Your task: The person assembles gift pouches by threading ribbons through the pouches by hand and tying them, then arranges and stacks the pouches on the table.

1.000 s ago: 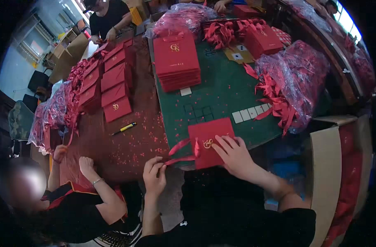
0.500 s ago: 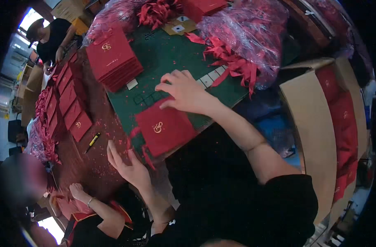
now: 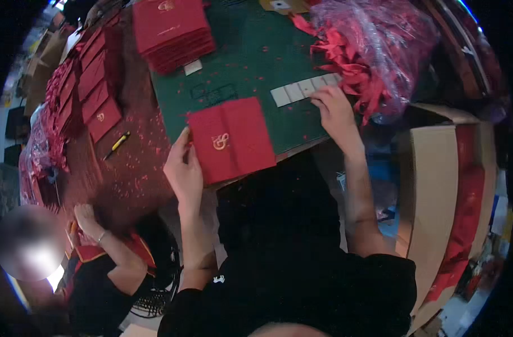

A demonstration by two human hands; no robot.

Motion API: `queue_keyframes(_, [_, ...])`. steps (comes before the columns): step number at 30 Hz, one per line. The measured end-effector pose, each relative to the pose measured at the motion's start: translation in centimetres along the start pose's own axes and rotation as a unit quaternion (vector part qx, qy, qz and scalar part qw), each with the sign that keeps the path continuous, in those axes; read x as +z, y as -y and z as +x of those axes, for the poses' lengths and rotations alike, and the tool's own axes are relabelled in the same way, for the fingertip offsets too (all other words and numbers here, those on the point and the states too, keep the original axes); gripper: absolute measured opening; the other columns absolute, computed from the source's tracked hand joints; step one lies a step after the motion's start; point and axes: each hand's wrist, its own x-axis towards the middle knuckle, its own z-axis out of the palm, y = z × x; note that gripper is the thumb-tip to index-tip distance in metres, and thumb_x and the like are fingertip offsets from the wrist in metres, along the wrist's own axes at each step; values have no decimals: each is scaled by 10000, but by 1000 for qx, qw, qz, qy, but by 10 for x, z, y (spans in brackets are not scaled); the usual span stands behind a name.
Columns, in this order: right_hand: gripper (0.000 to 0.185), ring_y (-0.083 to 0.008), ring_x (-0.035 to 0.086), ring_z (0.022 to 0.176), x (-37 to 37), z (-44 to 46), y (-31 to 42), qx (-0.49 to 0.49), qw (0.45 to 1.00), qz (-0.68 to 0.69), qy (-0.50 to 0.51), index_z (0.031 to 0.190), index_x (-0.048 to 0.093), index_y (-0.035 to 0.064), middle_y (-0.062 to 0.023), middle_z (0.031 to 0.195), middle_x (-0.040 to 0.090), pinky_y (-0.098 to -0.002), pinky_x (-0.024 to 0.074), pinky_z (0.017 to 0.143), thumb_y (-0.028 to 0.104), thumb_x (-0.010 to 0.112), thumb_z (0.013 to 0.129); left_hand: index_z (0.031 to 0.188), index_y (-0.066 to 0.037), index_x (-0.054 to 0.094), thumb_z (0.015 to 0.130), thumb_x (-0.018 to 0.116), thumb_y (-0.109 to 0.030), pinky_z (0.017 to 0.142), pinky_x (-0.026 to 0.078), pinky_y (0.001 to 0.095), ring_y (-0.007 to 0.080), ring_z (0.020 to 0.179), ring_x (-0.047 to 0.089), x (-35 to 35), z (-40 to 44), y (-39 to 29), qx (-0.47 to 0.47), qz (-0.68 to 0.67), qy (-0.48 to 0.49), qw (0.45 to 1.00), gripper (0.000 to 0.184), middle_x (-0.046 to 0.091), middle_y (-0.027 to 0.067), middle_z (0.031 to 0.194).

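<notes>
A red cloth-like folder (image 3: 248, 137) with a gold emblem and an upright crease lies spread on the green mat (image 3: 242, 62), at the table's near edge. My left hand (image 3: 183, 168) grips its left edge, thumb and fingers closed there. To the right, my right hand (image 3: 336, 115) pinches at the lower edge of a strip of white squares (image 3: 290, 94); whether one square has come loose in the fingertips cannot be made out. A thin dark outline of boxes (image 3: 214, 94) shows on the mat above the folder.
Stacked red folders (image 3: 172, 36) stand at the mat's back left, by a small white square (image 3: 193, 67). Red ribbons (image 3: 355, 70) spill from a plastic bag (image 3: 380, 33). A yellow cutter (image 3: 117, 145) lies left; a cardboard box (image 3: 430, 196) stands right. A co-worker's hand (image 3: 87, 222) is at lower left.
My right hand has left the folder for the white squares at the right. My left hand has come up onto the folder's left edge. The folder now lies spread wider. The view has shifted.
</notes>
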Motion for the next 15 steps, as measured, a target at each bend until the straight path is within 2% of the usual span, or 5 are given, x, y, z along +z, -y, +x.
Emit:
queue_keyframes(4, [98, -316, 538, 849, 5, 20, 34, -77, 996, -34, -25, 880, 566, 24, -115, 867, 544, -415, 426, 738, 10, 609, 793, 1214, 37, 575, 870, 567, 47, 901, 489, 312, 201, 1036, 618, 1, -9, 2, 10, -43, -30, 999, 344, 631, 157, 1156])
queue_keyframes(8, [170, -227, 559, 896, 16, 42, 107, -174, 979, 35, -99, 907, 618, 102, -6, 928, 626, -366, 383, 778, 73, 690, 756, 1135, 31, 624, 824, 601, 80, 838, 511, 285, 170, 928, 655, 6, -18, 3, 15, -118, -88, 989, 316, 670, 140, 1060])
queue_keyframes(11, [163, -190, 587, 807, 50, 48, 134, -189, 961, 198, -29, 933, 623, 90, -37, 867, 634, -329, 405, 747, 88, 693, 785, 1095, 19, 642, 797, 623, 73, 818, 513, 285, 181, 926, 658, 1, -16, -1, 27, -37, -88, 995, 304, 677, 132, 1036])
queue_keyframes(13, [121, -128, 592, 718, 78, 43, 143, 8, 911, 406, 81, 935, 607, 52, -63, 818, 627, -273, 440, 650, 73, 668, 832, 1049, 0, 658, 768, 656, 49, 765, 511, 285, 173, 852, 653, 2, -11, 6, 60, -43, -83, 994, 285, 673, 117, 966])
queue_keyframes(15, [99, -78, 577, 696, 92, 40, 136, 29, 893, 437, 104, 922, 587, 17, -65, 792, 622, -235, 449, 589, 62, 647, 856, 1050, 11, 647, 793, 653, 40, 733, 503, 262, 129, 819, 624, 0, -10, -3, 16, -67, -70, 995, 259, 662, 94, 980])
